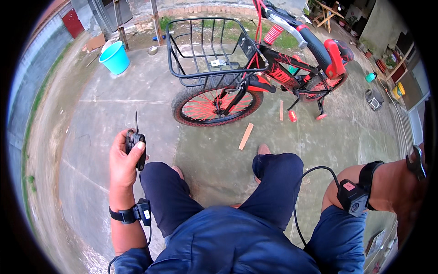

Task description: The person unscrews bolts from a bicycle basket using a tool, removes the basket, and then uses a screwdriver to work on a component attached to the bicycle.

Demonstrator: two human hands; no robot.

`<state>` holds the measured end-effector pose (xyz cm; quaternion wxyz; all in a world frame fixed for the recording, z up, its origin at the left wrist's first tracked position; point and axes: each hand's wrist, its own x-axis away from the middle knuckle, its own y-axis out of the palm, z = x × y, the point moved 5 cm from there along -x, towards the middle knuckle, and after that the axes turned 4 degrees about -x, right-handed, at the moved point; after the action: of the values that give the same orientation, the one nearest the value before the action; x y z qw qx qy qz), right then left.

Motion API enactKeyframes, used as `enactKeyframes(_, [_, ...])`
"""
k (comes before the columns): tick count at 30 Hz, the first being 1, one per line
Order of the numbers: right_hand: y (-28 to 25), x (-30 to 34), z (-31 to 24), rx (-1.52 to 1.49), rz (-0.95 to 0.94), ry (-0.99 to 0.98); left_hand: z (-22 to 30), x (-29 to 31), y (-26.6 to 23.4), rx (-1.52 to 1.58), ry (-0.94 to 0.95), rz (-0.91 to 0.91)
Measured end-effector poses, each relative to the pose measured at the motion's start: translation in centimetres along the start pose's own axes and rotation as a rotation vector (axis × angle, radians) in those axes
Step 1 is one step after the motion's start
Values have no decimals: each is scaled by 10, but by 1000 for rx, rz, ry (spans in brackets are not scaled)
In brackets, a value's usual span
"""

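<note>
My left hand (123, 157) is closed round a black folding hex key set (137, 145), with the thumb pressed on its side. One thin key is folded out and points away from me. At the far right rim my right hand (401, 189) is partly lost in the dark edge of the picture. A metal spanner (416, 163) shows at its fingers, only its open jaw end in view. Ahead of me stands a black and red bicycle (287, 73) with a black wire basket (205, 68) above its front wheel (218, 107). Neither hand touches the bicycle.
Two wooden strips (246, 136) lie on the concrete floor (137, 96) between my feet and the bicycle. A light blue bucket (115, 58) stands at the far left. A grey and black item (374, 99) lies at the right, near a yellow container (398, 90).
</note>
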<state>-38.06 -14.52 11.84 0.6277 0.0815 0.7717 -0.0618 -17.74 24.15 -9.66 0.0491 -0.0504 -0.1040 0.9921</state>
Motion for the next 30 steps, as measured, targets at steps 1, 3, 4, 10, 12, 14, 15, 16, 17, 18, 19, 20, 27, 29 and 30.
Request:
enactKeyframes(1, [2, -2, 0, -7, -2, -3, -2, 0, -2, 12, -1, -2])
enactKeyframes(3, [5, -3, 0, -16, -3, -2, -8, 2, -6, 16, -14, 10])
enactKeyframes(4, [7, -3, 0, -22, 0, 1, -11, 2, -8, 17, -22, 14])
enactKeyframes(10, [4, 0, 2, -78, 36, 31, -23, 1, -5, 68, -88, 19])
enactKeyframes(12, [-8, 13, 16, -127, 120, 114, -28, -1, -7, 81, -112, 17])
enactKeyframes(14, [-39, 64, 63, -62, 288, 504, -35, 2, -19, 88, -131, 39])
enactKeyframes(15, [-48, 100, 89, 152, 417, 727, -39, 4, -23, 91, -142, 45])
enactKeyframes(16, [-55, 135, 113, 177, 474, 985, -44, 3, -21, 107, -154, 39])
enactKeyframes(17, [-63, 184, 134, 123, 699, 1269, -48, 3, -18, 124, -172, 37])
enactKeyframes(18, [-63, 225, 149, -72, 768, 1521, -52, 3, -15, 142, -190, 35])
enactKeyframes(19, [-72, 264, 164, -152, 739, 1624, -55, 0, -11, 160, -205, 29])
enactKeyframes(20, [-74, 288, 175, -245, 698, 1728, -57, 0, -9, 169, -218, 28])
enactKeyframes(27, [-23, 213, 247, -354, 519, 1498, -69, -1, -1, 165, -255, 47])
enactKeyframes(29, [-18, 241, 247, -227, 527, 1571, -71, -2, 1, 163, -268, 35])
enactKeyframes(30, [-28, 261, 254, -200, 476, 1577, -72, -1, 4, 167, -275, 20])
